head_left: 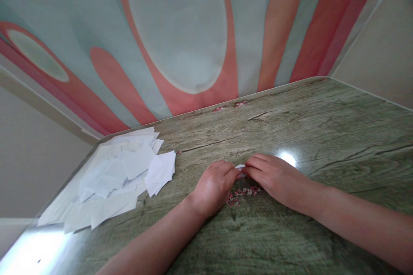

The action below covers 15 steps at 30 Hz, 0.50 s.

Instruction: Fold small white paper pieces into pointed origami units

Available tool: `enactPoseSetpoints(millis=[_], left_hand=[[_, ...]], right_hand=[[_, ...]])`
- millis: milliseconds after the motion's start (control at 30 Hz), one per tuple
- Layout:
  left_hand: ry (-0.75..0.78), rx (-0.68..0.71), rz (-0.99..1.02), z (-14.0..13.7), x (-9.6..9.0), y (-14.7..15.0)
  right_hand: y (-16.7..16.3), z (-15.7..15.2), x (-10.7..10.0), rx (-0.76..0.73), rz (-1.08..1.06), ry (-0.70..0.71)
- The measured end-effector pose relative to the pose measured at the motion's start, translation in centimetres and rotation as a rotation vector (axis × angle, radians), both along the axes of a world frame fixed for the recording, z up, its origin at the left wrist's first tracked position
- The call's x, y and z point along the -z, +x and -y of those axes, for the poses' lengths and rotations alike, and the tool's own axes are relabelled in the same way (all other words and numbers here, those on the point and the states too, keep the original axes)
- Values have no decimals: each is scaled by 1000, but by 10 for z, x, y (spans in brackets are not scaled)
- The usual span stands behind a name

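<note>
Near the middle of the table my left hand (217,185) and my right hand (270,177) meet over a small piece of white paper (240,166). Both hands are closed, with the fingertips pinching the paper from either side. Only a narrow, apparently folded bit of it shows between the fingers; the rest is hidden. To the left lies a loose pile of white paper sheets (109,176). At the pile's right edge sits a smaller stack of white paper squares (161,172), apart from my left hand.
The wood-grain table (200,232) has printed red floral patches and glare spots. Its far edge meets a hanging sheet (176,30) with coral and pale blue-grey shapes. Plain walls (380,47) stand at both sides.
</note>
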<state>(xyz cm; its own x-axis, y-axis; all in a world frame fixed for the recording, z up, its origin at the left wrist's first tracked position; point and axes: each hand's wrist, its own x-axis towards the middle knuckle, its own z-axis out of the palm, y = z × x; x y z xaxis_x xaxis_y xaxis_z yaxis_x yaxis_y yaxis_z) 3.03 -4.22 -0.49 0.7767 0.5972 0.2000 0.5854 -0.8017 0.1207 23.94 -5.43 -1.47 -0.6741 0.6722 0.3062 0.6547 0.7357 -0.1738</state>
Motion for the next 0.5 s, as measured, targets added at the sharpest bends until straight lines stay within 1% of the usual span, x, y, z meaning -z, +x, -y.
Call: enactPoseSetpoints(millis=[200, 267, 333, 500], left_hand=[[66, 17, -69, 0, 2, 0], [67, 15, -75, 0, 2, 0], [40, 3, -53, -1, 1, 0], [-6, -26, 18, -2, 1, 1]], right_hand=[[2, -1, -2, -23, 12, 116], [1, -2, -2, -27, 23, 137], [1, -2, -2, -29, 42, 132], [1, -3, 1, -9, 35, 67]])
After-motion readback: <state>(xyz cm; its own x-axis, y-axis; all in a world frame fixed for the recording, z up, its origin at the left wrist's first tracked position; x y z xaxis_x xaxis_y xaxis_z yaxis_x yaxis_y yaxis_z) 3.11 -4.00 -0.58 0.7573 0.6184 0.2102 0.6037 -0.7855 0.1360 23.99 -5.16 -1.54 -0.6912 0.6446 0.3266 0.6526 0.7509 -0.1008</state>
